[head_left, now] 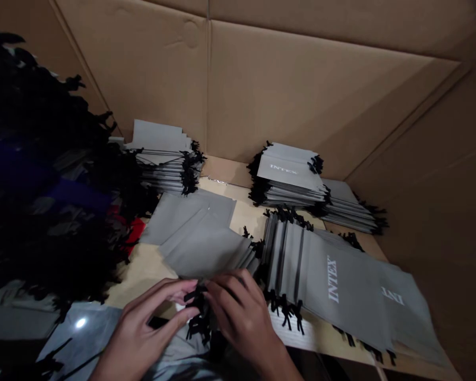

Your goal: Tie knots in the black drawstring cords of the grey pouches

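Cardboard-walled bay (301,95), wooden tabletop (246,211). Right hand (241,317) arched, wrist low, fingers closed on black drawstring cords (200,312), held in a tight bunch; left hand (150,323) curved opposite, fingertips at the bunch, grip unclear. Cords lie at the near end of grey pouches (206,248). Stacked INTEX pouches (287,172) far right; second stack (158,153) far left.

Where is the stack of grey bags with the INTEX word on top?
In the head view, the stack of grey INTEX drawstring bags sits at the back of the board, before the cardboard wall, beside a lower stack on its right.
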